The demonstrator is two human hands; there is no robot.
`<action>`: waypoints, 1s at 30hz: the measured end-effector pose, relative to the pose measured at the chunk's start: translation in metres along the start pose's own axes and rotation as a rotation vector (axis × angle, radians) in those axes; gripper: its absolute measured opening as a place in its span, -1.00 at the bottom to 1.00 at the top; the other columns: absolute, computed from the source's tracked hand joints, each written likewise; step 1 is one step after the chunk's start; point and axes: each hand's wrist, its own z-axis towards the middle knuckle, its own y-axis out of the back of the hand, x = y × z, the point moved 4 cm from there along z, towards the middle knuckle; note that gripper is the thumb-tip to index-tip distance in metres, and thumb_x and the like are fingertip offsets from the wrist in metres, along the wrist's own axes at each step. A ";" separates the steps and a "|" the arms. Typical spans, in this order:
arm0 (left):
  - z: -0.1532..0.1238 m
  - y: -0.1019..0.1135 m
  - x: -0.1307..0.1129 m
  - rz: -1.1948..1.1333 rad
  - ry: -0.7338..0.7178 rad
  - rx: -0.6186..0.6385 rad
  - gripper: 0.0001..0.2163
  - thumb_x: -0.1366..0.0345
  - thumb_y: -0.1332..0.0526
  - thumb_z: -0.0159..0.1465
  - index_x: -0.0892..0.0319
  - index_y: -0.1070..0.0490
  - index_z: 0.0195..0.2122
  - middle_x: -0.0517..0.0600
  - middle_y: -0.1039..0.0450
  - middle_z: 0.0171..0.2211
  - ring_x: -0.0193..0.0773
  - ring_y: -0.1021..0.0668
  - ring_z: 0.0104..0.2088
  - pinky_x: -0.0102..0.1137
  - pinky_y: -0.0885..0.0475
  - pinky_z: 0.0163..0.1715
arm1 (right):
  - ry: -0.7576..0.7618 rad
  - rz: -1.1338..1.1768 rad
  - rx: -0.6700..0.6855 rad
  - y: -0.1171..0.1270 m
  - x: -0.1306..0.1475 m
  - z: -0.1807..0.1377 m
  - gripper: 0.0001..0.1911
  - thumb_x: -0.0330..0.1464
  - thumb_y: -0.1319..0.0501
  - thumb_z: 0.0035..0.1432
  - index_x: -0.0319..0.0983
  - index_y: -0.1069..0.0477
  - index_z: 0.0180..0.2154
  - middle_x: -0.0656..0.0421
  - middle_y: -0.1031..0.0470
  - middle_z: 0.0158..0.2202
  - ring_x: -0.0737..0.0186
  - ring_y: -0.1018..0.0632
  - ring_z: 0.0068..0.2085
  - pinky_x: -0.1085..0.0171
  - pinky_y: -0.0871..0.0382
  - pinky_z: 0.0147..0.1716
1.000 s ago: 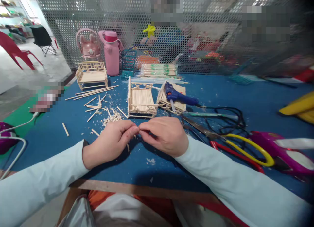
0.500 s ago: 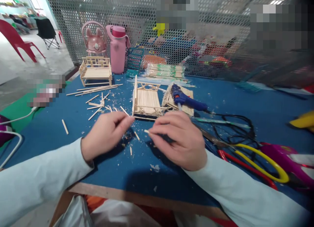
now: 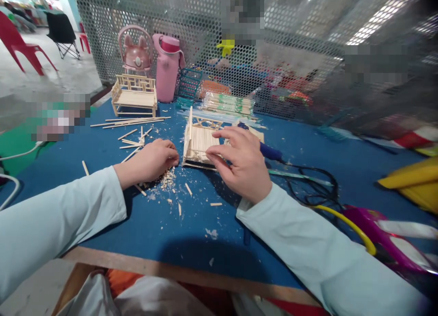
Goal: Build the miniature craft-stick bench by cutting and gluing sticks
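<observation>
My left hand (image 3: pixel 150 162) rests knuckles-up on the blue table (image 3: pixel 102 202), fingers curled down onto a small pile of wood scraps (image 3: pixel 167 178); what they hold is hidden. My right hand (image 3: pixel 241 163) is spread open over the right side of a small stick-built model (image 3: pixel 197 140). Its thumb touches the model's front edge and its index finger lies across the top. A blue glue gun (image 3: pixel 270 152) pokes out from behind this hand. A short stick piece (image 3: pixel 216 204) lies loose near my right wrist.
A finished stick bench (image 3: pixel 134 95), a pink bottle (image 3: pixel 166 69) and packs of sticks (image 3: pixel 227 104) stand at the back by a mesh screen. Long loose sticks (image 3: pixel 133 121) lie at the left. Black cable (image 3: pixel 315 183), yellow-handled scissors (image 3: pixel 345 220) and a purple tool (image 3: pixel 386 229) lie at the right.
My hands were pinched together on a small stick and have parted. The left went forward onto the scraps; the right let go and reached up to the model. The camera tilted.
</observation>
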 end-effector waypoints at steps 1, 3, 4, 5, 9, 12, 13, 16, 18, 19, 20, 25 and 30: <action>0.000 0.001 0.000 -0.010 -0.004 -0.009 -0.78 0.33 -0.07 0.27 0.20 -0.51 -0.35 0.07 -0.46 -0.25 -0.21 -0.46 -0.23 -0.28 -0.34 -0.13 | 0.016 0.016 0.013 -0.002 0.000 0.001 -0.88 -0.38 -0.18 0.14 -0.20 -0.49 -0.38 0.06 -0.51 -0.17 0.02 -0.46 -0.06 -0.02 -0.30 -0.06; -0.002 0.006 0.000 -0.039 0.031 -0.074 -0.80 0.31 -0.08 0.26 0.21 -0.48 -0.34 0.08 -0.45 -0.25 -0.20 -0.46 -0.23 -0.28 -0.35 -0.15 | 0.027 0.072 0.024 -0.005 0.000 0.002 -0.88 -0.39 -0.17 0.15 -0.21 -0.48 -0.38 0.07 -0.52 -0.24 0.10 -0.50 -0.15 0.07 -0.36 -0.13; -0.003 0.009 -0.001 -0.055 0.076 -0.133 -0.83 0.31 -0.10 0.25 0.23 -0.46 -0.33 0.08 -0.45 -0.27 -0.20 -0.46 -0.25 -0.28 -0.36 -0.17 | 0.025 0.106 0.024 -0.006 -0.001 0.001 -0.88 -0.40 -0.16 0.16 -0.22 -0.47 -0.37 0.07 -0.53 -0.27 0.14 -0.52 -0.19 0.12 -0.39 -0.18; -0.005 0.011 -0.003 -0.071 0.131 -0.205 -0.85 0.30 -0.11 0.23 0.24 -0.44 -0.31 0.07 -0.44 -0.29 -0.21 -0.46 -0.27 -0.28 -0.37 -0.20 | 0.020 0.136 0.024 -0.007 -0.001 0.001 -0.88 -0.41 -0.15 0.17 -0.23 -0.46 -0.37 0.08 -0.53 -0.30 0.17 -0.53 -0.23 0.17 -0.41 -0.21; -0.013 0.020 -0.020 -0.100 0.206 -0.508 -0.89 0.35 -0.15 0.16 0.24 -0.31 -0.28 0.04 -0.39 -0.33 -0.22 -0.44 -0.29 -0.30 -0.38 -0.24 | 0.012 0.187 0.054 -0.009 0.000 0.000 -0.87 -0.44 -0.13 0.17 -0.23 -0.44 -0.37 0.11 -0.55 -0.35 0.22 -0.54 -0.29 0.22 -0.42 -0.27; -0.017 0.024 -0.036 -0.039 0.073 -0.651 -0.74 0.34 -0.18 0.13 0.23 -0.26 -0.15 0.16 -0.34 -0.07 -0.11 -0.38 -0.01 -0.18 -0.29 0.00 | 0.025 0.181 0.099 -0.009 0.000 0.001 -0.87 -0.44 -0.12 0.18 -0.26 -0.43 -0.36 0.09 -0.55 -0.36 0.23 -0.54 -0.30 0.24 -0.41 -0.28; -0.016 0.025 -0.039 -0.011 0.041 -0.663 -0.66 0.30 -0.20 0.13 0.21 -0.24 -0.07 0.19 -0.27 0.04 -0.06 -0.31 0.09 -0.13 -0.21 0.08 | 0.030 0.178 0.111 -0.009 0.000 0.001 -0.87 -0.44 -0.11 0.18 -0.26 -0.42 -0.36 0.09 -0.55 -0.36 0.23 -0.53 -0.29 0.25 -0.41 -0.28; -0.009 0.030 -0.043 0.059 0.012 -0.603 -0.46 0.17 -0.24 0.12 0.12 -0.13 0.11 0.18 -0.05 0.24 0.09 -0.08 0.26 0.00 0.00 0.18 | 0.034 0.187 0.150 -0.008 0.000 0.003 -0.88 -0.46 -0.10 0.18 -0.26 -0.41 -0.35 0.08 -0.55 -0.35 0.23 -0.54 -0.28 0.25 -0.41 -0.28; -0.003 0.033 -0.045 0.077 0.008 -0.546 -0.42 0.12 -0.22 0.14 0.07 -0.08 0.17 0.15 -0.02 0.26 0.15 0.00 0.28 0.05 0.08 0.18 | 0.021 0.231 0.191 -0.008 -0.001 0.005 -0.89 -0.46 -0.11 0.16 -0.26 -0.41 -0.35 0.09 -0.55 -0.34 0.24 -0.54 -0.29 0.26 -0.41 -0.28; -0.001 0.034 -0.046 0.076 0.004 -0.529 -0.41 0.10 -0.21 0.15 0.07 -0.07 0.18 0.14 -0.03 0.26 0.16 0.00 0.29 0.05 0.09 0.18 | 0.003 0.268 0.209 -0.009 -0.001 0.006 -0.90 -0.46 -0.12 0.14 -0.25 -0.41 -0.36 0.10 -0.55 -0.34 0.25 -0.54 -0.30 0.27 -0.41 -0.29; 0.000 0.035 -0.046 0.070 0.002 -0.517 -0.40 0.09 -0.21 0.16 0.08 -0.06 0.19 0.14 -0.04 0.26 0.16 0.00 0.28 0.05 0.08 0.18 | -0.028 0.315 0.225 -0.009 -0.002 0.007 -0.91 -0.46 -0.13 0.12 -0.25 -0.41 -0.38 0.11 -0.56 -0.34 0.26 -0.55 -0.32 0.28 -0.41 -0.30; -0.010 0.032 -0.053 -0.091 0.089 -0.575 -0.49 0.09 -0.24 0.13 0.16 -0.25 0.07 0.17 -0.28 0.08 0.03 -0.28 0.13 -0.11 -0.18 0.09 | -0.218 0.500 0.204 -0.005 -0.011 0.012 -0.92 -0.47 -0.18 0.03 -0.25 -0.38 -0.49 0.13 -0.55 -0.31 0.26 -0.55 -0.29 0.26 -0.41 -0.28; -0.014 0.012 -0.059 -0.749 0.354 -0.362 -0.77 0.18 -0.12 0.24 0.24 -0.42 -0.26 -0.04 -0.41 -0.45 -0.33 -0.43 -0.44 -0.42 -0.35 -0.40 | -0.017 0.378 0.155 0.014 -0.003 0.015 -0.92 -0.39 -0.20 0.09 -0.23 -0.44 -0.43 0.13 -0.48 -0.28 0.23 -0.49 -0.21 0.17 -0.34 -0.14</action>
